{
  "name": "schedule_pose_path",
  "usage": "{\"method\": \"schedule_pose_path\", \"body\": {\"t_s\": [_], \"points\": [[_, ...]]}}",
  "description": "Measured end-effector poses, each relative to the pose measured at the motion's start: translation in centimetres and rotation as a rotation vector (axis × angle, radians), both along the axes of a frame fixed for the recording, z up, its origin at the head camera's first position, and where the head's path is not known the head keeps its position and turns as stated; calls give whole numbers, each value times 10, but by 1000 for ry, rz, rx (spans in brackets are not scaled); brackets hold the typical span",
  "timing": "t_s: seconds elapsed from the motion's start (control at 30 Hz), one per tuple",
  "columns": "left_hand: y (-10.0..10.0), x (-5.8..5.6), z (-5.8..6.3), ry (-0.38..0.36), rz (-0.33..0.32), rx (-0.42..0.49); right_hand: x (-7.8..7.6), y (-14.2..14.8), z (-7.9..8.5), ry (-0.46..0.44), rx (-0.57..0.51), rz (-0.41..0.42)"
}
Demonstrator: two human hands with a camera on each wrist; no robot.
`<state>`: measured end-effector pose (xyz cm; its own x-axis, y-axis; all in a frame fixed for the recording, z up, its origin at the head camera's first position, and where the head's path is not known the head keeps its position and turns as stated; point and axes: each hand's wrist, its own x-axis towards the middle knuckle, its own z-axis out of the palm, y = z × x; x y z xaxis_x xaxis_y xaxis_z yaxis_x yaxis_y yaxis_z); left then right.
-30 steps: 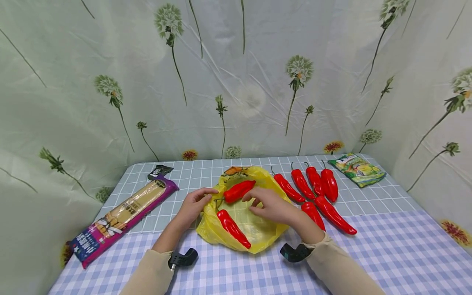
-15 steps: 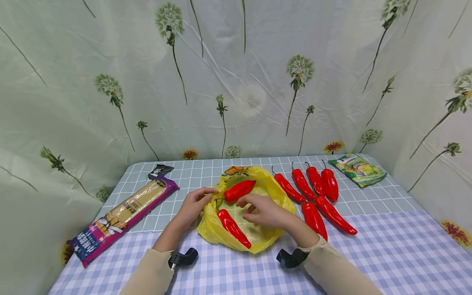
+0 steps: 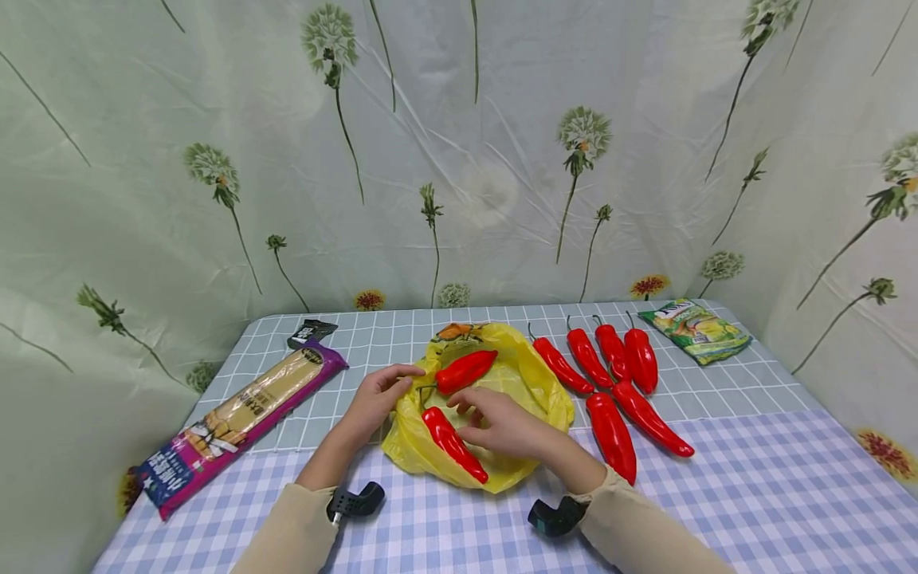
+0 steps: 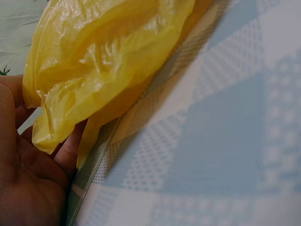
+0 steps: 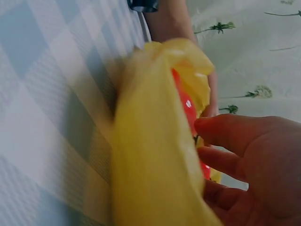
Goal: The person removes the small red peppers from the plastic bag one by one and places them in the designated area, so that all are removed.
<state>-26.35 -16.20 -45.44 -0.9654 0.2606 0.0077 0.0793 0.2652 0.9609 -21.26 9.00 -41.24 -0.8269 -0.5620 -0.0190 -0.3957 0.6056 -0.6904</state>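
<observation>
A yellow plastic bag point(image 3: 552, 383) lies with its mouth spread wide on the table in the head view. Inside it are two red chili peppers: one pepper point(image 3: 466, 371) at the back, the other pepper point(image 3: 453, 445) slanting along the front left. My left hand point(image 3: 378, 400) holds the bag's left rim; in the left wrist view the yellow plastic point(image 4: 103, 61) sits between thumb and fingers. My right hand point(image 3: 500, 424) reaches over the bag's mouth, fingers loosely bent and thumb right beside the front pepper. In the right wrist view the bag's wall point(image 5: 146, 141) hides much of the peppers.
Several more red peppers point(image 3: 559, 367) lie right of the bag, one single pepper point(image 3: 612, 434) nearest my right forearm. A green packet point(image 3: 696, 331) is at the back right. On the left are a long purple-edged packet point(image 3: 247, 422) and a small black packet point(image 3: 311, 333).
My right hand has moved left and toward me inside the bag's mouth, closer to the front pepper. The left hand and the peppers stay where they were.
</observation>
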Motion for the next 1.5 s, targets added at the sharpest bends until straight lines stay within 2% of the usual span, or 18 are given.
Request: {"method": "schedule_pose_path", "body": {"t_s": [0.23,0.5,1.03,1.5], "points": [[0,-1,-1,2,3,-3,2,-8,-6,-10,43,-40],[1,-2,-2,-15,5,-2,3,-11,-11,9,65,8],[0,0,-1,-3,-2,13,3,-9,-14,-77,5,65],[0,0,-2,-4,3,29,1,-6,-15,-33,18,74]]}}
